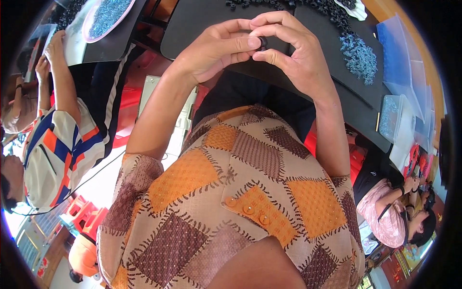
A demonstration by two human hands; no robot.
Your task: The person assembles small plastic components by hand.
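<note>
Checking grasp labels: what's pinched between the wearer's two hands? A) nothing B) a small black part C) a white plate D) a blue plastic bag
B: the left hand and right hand meet fingertip to fingertip on a small black part above the black mat.

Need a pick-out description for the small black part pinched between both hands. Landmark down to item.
Start at the black work mat at the top of the head view. Over its near edge the left hand and right hand meet fingertip to fingertip. The small black part sits pinched between them; unlike the loose black pieces strewn along the mat's far edge and the bluish pile at right, it alone is held.
</note>
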